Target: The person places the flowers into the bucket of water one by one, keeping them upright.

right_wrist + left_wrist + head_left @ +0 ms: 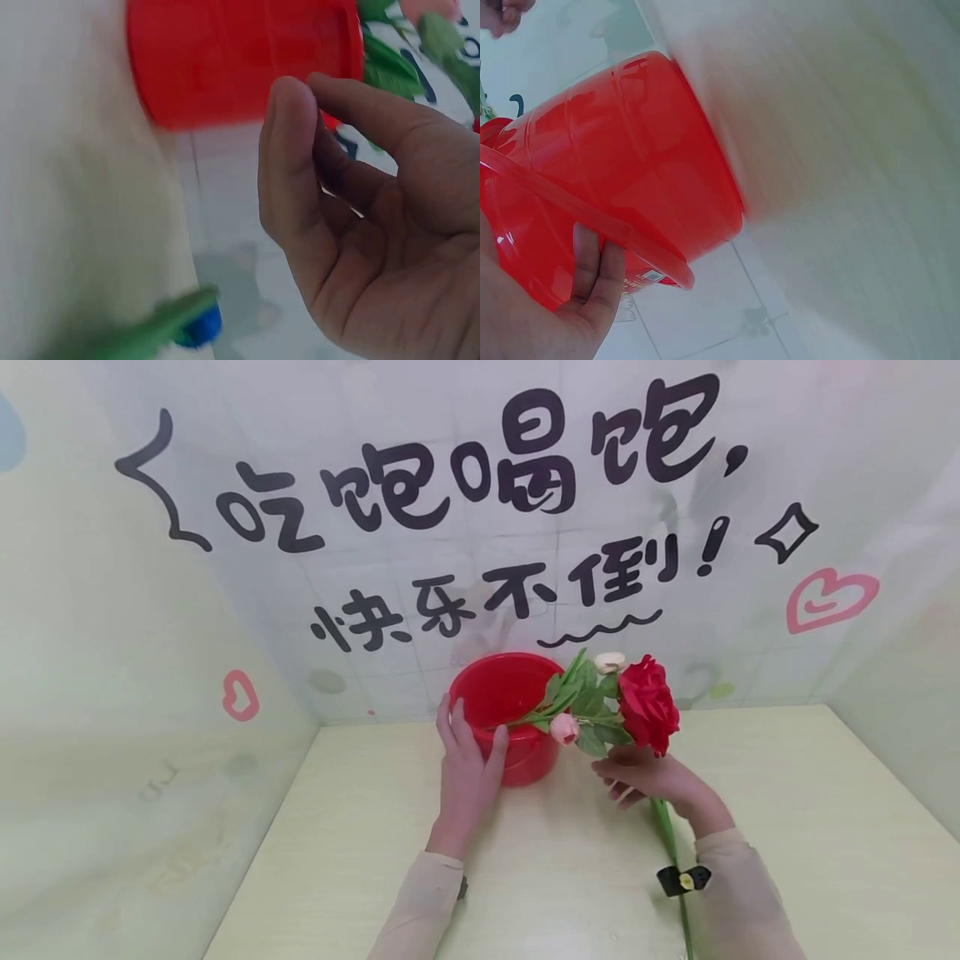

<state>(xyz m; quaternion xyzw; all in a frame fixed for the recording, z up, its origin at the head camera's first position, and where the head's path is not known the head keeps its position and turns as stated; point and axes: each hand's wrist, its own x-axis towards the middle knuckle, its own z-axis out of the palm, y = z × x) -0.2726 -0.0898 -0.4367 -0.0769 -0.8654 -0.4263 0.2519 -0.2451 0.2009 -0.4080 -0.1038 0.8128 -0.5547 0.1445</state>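
Note:
A red bucket (528, 764) stands against the back wall, and my left hand (468, 760) grips its near left side, thumb at the rim. In the left wrist view the bucket's handle (562, 196) hangs by the fingers. Artificial flowers lean out of the bucket to the right: a red rose (648, 703), a pink bud (564, 728), a cream bud (610, 662) and green leaves. Just below the rose is my right hand (645, 774), fingers loosely curled around nothing, thumb and fingertip close together in the right wrist view.
A green stem (666, 827) runs along the table under my right forearm to the front edge; the right wrist view shows a blurred stem with something blue (202, 326) at its tip. The pale table (555, 868) meets printed wall sheets at the back and sides.

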